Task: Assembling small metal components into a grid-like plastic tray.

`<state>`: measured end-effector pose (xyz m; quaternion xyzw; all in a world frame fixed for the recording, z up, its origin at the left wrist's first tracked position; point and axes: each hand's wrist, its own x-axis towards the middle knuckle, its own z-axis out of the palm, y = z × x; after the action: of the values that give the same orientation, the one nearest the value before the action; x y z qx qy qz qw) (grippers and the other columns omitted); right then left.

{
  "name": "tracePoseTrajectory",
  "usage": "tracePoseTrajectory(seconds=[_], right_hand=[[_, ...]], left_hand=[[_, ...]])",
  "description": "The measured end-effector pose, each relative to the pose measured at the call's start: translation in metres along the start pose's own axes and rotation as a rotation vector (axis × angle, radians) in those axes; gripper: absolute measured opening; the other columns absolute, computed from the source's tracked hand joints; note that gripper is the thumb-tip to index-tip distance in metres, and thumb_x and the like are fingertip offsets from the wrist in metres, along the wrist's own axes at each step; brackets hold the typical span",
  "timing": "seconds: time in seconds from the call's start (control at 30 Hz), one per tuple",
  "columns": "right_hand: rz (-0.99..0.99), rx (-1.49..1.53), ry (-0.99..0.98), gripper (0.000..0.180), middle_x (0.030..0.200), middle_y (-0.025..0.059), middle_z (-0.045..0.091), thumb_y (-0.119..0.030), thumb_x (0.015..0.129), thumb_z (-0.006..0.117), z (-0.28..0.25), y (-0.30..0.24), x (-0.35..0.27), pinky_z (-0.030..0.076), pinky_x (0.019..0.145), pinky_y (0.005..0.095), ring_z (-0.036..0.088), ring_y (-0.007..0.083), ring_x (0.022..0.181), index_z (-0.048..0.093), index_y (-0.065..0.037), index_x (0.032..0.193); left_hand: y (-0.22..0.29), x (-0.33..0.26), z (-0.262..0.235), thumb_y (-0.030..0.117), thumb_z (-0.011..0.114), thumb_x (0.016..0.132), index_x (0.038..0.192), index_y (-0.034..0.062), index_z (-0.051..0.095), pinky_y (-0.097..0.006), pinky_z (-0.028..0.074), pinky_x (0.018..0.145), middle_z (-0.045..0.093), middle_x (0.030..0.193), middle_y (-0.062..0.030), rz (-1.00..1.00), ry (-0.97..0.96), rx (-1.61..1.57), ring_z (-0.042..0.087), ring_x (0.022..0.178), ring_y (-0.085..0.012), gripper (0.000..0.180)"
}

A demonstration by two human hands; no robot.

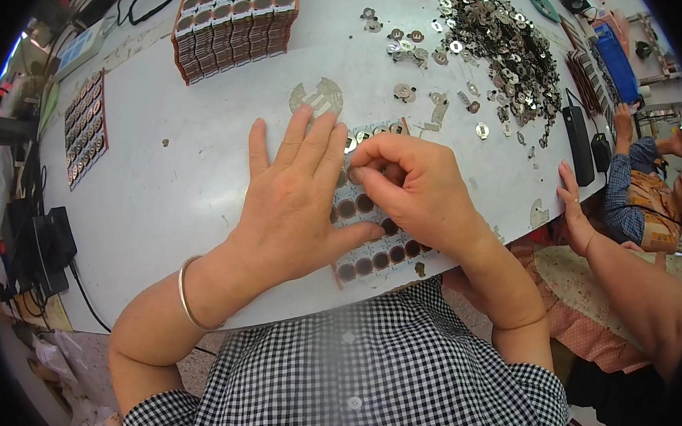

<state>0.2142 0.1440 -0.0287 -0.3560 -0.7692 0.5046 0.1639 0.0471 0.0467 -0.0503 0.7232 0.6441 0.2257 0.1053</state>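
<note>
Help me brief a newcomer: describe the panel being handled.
On the white table, before the checked shirt, lies a flat panel with dark circles. Only this one, unlike the tall stack or far-left panel, lies beneath the left hand and right hand.

A white table [191, 180] is filling the frame's middle. A panel stack [235, 27] is standing at upper left, a loose panel [87, 130] is lying at left, another panel [363, 255] at centre, heaped discs [514, 63] at upper right, a black box [578, 143] at right.

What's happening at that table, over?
Left hand spread, partly over dotted board. Right hand pinched over its upper rows, any piece held unclear. Both hands hide part of the board.
</note>
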Motion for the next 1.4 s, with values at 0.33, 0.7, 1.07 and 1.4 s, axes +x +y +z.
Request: tracePoseTrajectory(seconds=[0.33, 0.7, 1.07, 1.4], right_hand=[[-0.307, -0.347, 0.213, 0.017, 0.088, 0.0086, 0.065, 0.000, 0.086, 0.074, 0.011, 0.011, -0.004, 0.051, 0.062, 0.0287, 0.062, 0.0181, 0.069, 0.074, -0.003, 0.102], [-0.375, -0.416, 0.212, 0.023, 0.090, 0.0089, 0.066, -0.001, 0.080, 0.080, 0.010, 0.012, -0.011, 0.052, 0.059, 0.0304, 0.065, 0.0192, 0.069, 0.074, -0.002, 0.102], [-0.401, -0.463, 0.246, 0.022, 0.084, 0.0070, 0.063, -0.003, 0.078, 0.079, 0.014, 0.014, -0.012, 0.053, 0.056, 0.0338, 0.065, 0.0238, 0.066, 0.072, -0.005, 0.099], [-0.426, -0.441, 0.196, 0.020, 0.082, 0.0065, 0.063, -0.003, 0.079, 0.079, 0.009, 0.018, -0.012, 0.052, 0.056, 0.0346, 0.065, 0.0240, 0.067, 0.072, -0.005, 0.098]], left_hand=[[0.000, -0.002, 0.003, 0.054, 0.087, 0.068, 0.143, -0.0109, 0.047, -0.071, 0.018, 0.115, 0.048, 0.150, -0.0273, 0.008, 0.030, 0.018, 0.038, 0.146, -0.0458, 0.107], [0.000, -0.001, 0.004, 0.051, 0.086, 0.068, 0.142, -0.0108, 0.048, -0.070, 0.020, 0.114, 0.049, 0.149, -0.0261, 0.016, 0.039, 0.045, 0.039, 0.146, -0.0452, 0.103], [0.000, 0.000, 0.004, 0.044, 0.084, 0.067, 0.138, -0.0093, 0.052, -0.072, 0.023, 0.111, 0.050, 0.145, -0.0242, 0.051, 0.043, 0.097, 0.041, 0.142, -0.0451, 0.094], [0.001, -0.001, 0.005, 0.055, 0.083, 0.070, 0.137, -0.0116, 0.052, -0.073, 0.023, 0.109, 0.051, 0.144, -0.0243, 0.066, 0.042, 0.125, 0.040, 0.142, -0.0455, 0.100]])
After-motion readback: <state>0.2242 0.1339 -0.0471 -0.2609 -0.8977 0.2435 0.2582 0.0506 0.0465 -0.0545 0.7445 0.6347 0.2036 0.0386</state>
